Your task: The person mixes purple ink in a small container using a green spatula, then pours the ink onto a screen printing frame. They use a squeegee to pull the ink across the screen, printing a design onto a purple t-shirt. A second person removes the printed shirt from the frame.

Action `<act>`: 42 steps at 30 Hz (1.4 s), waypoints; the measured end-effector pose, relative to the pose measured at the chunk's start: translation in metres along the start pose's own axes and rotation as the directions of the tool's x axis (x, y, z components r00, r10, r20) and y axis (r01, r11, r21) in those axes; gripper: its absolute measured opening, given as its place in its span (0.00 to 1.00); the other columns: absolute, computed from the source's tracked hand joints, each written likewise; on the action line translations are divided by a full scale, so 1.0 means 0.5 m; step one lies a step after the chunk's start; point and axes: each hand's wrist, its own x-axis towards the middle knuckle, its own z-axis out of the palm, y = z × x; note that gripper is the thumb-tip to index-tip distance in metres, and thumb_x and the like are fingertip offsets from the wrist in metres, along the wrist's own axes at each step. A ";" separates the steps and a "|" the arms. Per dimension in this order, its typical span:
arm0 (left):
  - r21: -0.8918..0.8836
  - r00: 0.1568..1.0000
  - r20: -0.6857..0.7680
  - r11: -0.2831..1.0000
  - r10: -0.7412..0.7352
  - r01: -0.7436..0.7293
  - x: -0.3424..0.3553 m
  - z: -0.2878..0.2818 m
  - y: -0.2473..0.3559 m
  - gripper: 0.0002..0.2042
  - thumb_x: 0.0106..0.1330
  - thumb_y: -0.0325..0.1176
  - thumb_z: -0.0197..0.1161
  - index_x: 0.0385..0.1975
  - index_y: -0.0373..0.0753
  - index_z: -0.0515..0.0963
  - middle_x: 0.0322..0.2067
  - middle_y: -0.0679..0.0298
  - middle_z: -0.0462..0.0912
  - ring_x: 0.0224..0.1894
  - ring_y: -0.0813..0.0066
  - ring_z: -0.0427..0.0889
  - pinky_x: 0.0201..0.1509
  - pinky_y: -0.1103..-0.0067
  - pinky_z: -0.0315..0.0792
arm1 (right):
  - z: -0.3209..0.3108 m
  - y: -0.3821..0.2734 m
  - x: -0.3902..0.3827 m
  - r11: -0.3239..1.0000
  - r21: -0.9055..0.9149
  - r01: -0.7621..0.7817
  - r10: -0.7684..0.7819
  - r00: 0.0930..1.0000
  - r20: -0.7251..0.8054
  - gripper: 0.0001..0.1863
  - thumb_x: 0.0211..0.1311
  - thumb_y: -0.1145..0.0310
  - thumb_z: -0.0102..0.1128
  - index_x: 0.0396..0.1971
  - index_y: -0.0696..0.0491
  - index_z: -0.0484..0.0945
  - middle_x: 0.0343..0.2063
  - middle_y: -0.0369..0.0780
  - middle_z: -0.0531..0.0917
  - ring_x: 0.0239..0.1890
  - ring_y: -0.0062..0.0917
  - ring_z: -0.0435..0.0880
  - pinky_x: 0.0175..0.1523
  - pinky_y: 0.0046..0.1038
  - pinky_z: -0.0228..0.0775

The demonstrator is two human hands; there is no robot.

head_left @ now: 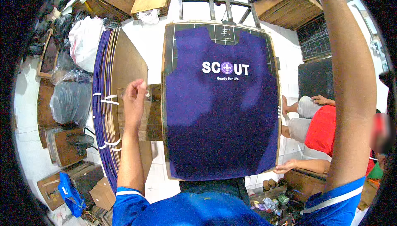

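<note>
In front of me a dark purple shirt panel [219,122] with white lettering and a round emblem lies flat on a board [224,34] marked with white grid lines. To its left my left hand [135,96] is raised, fingers curled in and thumb close to them; whether something small is in the pinch I cannot make out. It touches neither the panel nor the board. My right arm reaches up and forward along the right side, its hand lost beyond the dark upper rim. Another person's hand [286,167] touches the board's lower right corner.
Several upright boards [128,60] with purple cloth stand at the left, near a white sack [86,43]. A person in a red shirt [322,129] sits at the right. A metal frame [219,9] stands beyond the board; small clutter [271,203] lies on the floor at lower right.
</note>
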 end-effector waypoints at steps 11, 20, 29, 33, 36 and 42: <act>-0.243 0.955 0.194 0.954 0.225 -0.175 0.069 0.047 0.372 0.28 0.81 0.44 0.61 0.72 0.34 0.69 0.60 0.51 0.85 0.64 0.60 0.84 0.70 0.67 0.75 | -0.009 -0.085 -0.125 0.997 0.052 -0.048 0.045 0.997 0.055 0.42 0.54 0.26 0.69 0.44 0.55 0.89 0.38 0.47 0.92 0.43 0.36 0.91 0.51 0.38 0.81; -0.652 0.946 0.196 0.755 0.258 -0.070 0.137 -0.116 0.357 0.24 0.80 0.42 0.64 0.64 0.29 0.74 0.60 0.47 0.84 0.62 0.58 0.85 0.71 0.64 0.77 | 0.090 -0.293 -0.266 0.997 -0.057 -0.056 0.054 0.998 -0.028 0.37 0.56 0.30 0.68 0.41 0.54 0.88 0.41 0.49 0.91 0.46 0.39 0.92 0.53 0.42 0.82; -0.736 0.990 0.138 0.671 0.019 0.089 0.061 -0.142 0.165 0.21 0.78 0.43 0.65 0.59 0.33 0.75 0.53 0.53 0.85 0.59 0.60 0.85 0.67 0.64 0.82 | 0.230 -0.314 -0.525 0.996 -0.012 0.092 -0.093 0.990 -0.110 0.28 0.53 0.43 0.78 0.44 0.50 0.87 0.44 0.44 0.86 0.53 0.43 0.83 0.58 0.44 0.75; -0.786 0.977 0.170 0.581 -0.127 0.212 -0.002 -0.089 -0.002 0.14 0.78 0.43 0.63 0.51 0.39 0.76 0.48 0.60 0.83 0.52 0.65 0.83 0.63 0.65 0.82 | 0.265 -0.275 -0.699 0.977 0.197 0.077 -0.122 0.967 0.226 0.16 0.57 0.65 0.77 0.45 0.48 0.86 0.43 0.41 0.86 0.51 0.41 0.82 0.58 0.43 0.74; -0.776 0.943 0.188 0.546 -0.276 0.315 -0.022 -0.049 -0.123 0.11 0.77 0.43 0.63 0.44 0.42 0.76 0.42 0.61 0.83 0.48 0.67 0.84 0.57 0.70 0.80 | 0.309 -0.252 -0.788 0.983 0.179 0.040 -0.123 0.869 0.479 0.16 0.59 0.70 0.75 0.47 0.47 0.85 0.43 0.38 0.86 0.54 0.38 0.81 0.61 0.42 0.72; -0.716 0.889 0.069 0.598 -0.453 0.361 -0.017 0.010 -0.268 0.14 0.75 0.49 0.64 0.40 0.46 0.75 0.39 0.69 0.82 0.51 0.70 0.83 0.60 0.68 0.70 | 0.375 -0.244 -0.879 0.984 0.137 0.116 -0.163 0.899 0.406 0.14 0.60 0.74 0.63 0.46 0.47 0.84 0.43 0.36 0.87 0.50 0.34 0.80 0.53 0.40 0.70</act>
